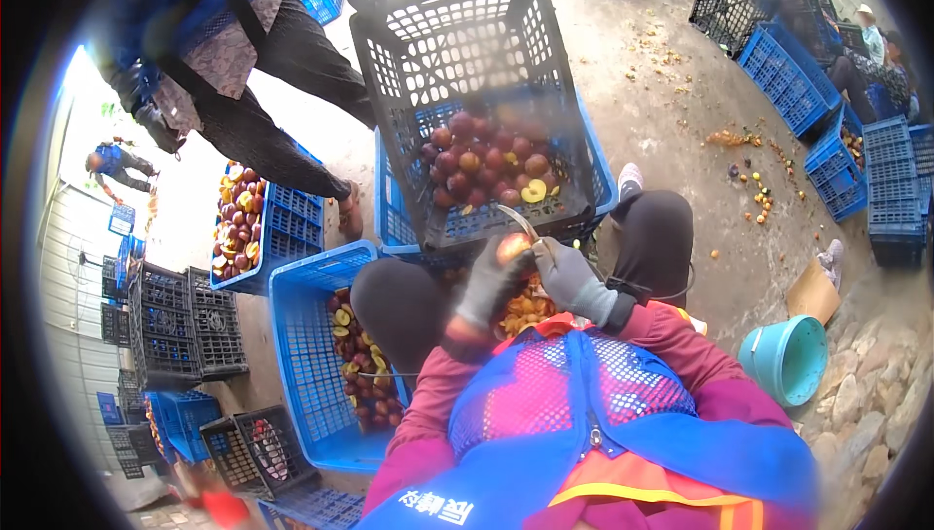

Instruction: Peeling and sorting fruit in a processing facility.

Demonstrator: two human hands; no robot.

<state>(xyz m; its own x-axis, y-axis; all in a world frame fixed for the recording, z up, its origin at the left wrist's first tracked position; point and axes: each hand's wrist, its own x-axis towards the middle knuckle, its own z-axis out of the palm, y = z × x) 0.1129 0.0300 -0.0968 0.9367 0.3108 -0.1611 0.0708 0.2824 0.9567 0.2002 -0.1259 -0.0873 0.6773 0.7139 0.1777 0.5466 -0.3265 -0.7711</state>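
My left hand (490, 278), in a grey work glove with dark fingertips, holds a red plum (514, 248) above my lap. Gloved in grey too, my right hand (569, 274) grips a knife with a curved blade (519, 222), close against the fruit. Just ahead, a tilted black plastic crate (467, 1) holds many whole plums (474, 165) and a cut yellow half (534, 191). Orange-yellow fruit pieces (527, 311) lie below my hands between my knees. A blue crate (303, 355) beside my left leg contains halved and whole plums (365, 362).
A co-worker in dark trousers (306, 48) stands at the front left, a gloved hand near the black crate's corner. Another blue crate (295, 238) of cut plums is beside them. Right: stacked blue crates (788, 77), fruit scraps (762, 198) on the floor, a turquoise bucket (773, 358).
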